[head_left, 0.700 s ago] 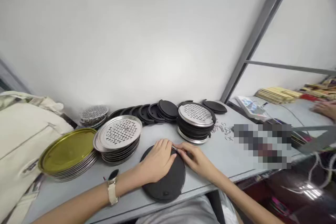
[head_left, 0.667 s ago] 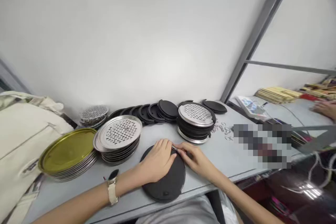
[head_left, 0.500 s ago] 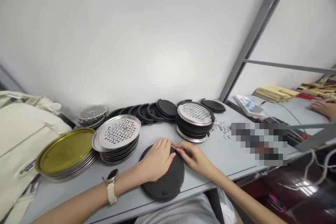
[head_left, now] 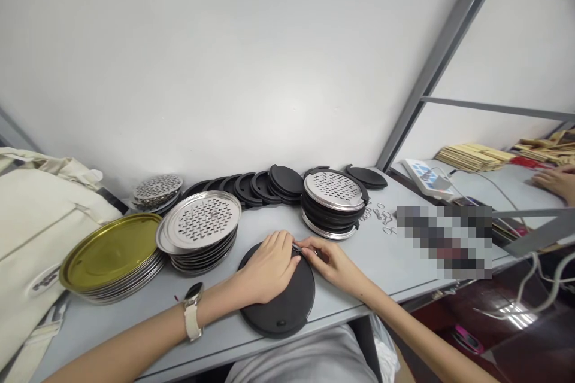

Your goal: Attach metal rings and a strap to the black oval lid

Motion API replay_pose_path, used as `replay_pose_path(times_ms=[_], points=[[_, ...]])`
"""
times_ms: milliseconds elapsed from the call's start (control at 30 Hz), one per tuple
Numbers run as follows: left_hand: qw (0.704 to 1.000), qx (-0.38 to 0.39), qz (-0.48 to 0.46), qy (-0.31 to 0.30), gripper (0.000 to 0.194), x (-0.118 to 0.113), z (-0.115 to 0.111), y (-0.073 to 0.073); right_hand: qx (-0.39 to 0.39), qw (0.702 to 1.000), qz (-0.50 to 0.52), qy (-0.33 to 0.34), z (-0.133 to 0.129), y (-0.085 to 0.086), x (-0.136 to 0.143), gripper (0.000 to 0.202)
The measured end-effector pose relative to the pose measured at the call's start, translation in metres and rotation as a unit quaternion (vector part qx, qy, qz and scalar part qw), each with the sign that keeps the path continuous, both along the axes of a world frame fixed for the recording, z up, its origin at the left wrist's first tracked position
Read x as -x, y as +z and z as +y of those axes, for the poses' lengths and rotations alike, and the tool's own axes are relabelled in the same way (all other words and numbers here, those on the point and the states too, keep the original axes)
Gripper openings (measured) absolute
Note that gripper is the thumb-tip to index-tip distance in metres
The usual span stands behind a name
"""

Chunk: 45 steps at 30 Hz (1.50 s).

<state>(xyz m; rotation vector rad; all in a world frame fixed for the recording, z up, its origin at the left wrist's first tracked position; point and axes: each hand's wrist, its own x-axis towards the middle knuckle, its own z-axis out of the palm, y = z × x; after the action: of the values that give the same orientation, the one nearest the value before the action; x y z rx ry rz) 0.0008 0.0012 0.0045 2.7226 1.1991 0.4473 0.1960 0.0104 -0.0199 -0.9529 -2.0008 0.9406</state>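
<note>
A round black disc [head_left: 294,305] with a small slot near its front lies flat at the table's front edge. Across its upper left part is my left hand [head_left: 272,266], fingers together and curled at the far rim, gripping or pressing it. My right hand [head_left: 330,263] pinches a small shiny metal piece [head_left: 296,247] at that far rim, right beside my left fingertips. Fingers cover most of the piece, so its exact shape is hidden. Several loose metal rings [head_left: 387,230] lie to the right of the black stack.
Gold-topped metal plates [head_left: 112,251] and perforated metal discs [head_left: 202,224] are stacked on the left. Behind stand black discs [head_left: 286,181] and a mixed stack [head_left: 335,191]. A cream bag [head_left: 40,233] borders the left; a metal frame [head_left: 442,60] and another person's hand [head_left: 557,182] are right.
The camera view has shifted slightly. Both hands stay at the disc's far rim, with only small finger movement around the metal piece.
</note>
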Motion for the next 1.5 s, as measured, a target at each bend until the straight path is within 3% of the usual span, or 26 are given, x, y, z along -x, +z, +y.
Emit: replay_pose_path(times_ms=[567,1500], points=[[1.000,-0.003,0.010,0.010,0.021,-0.0019,0.0006,-0.0010,-0.034,0.998,-0.053,0.001,-0.0018,0.0065,0.0011,0.023],[1.000,0.002,-0.005,0.006,0.020,-0.0011,-0.0001,0.0001,-0.029,0.998,-0.052,-0.010,-0.0081,0.0064,0.0041,0.024]])
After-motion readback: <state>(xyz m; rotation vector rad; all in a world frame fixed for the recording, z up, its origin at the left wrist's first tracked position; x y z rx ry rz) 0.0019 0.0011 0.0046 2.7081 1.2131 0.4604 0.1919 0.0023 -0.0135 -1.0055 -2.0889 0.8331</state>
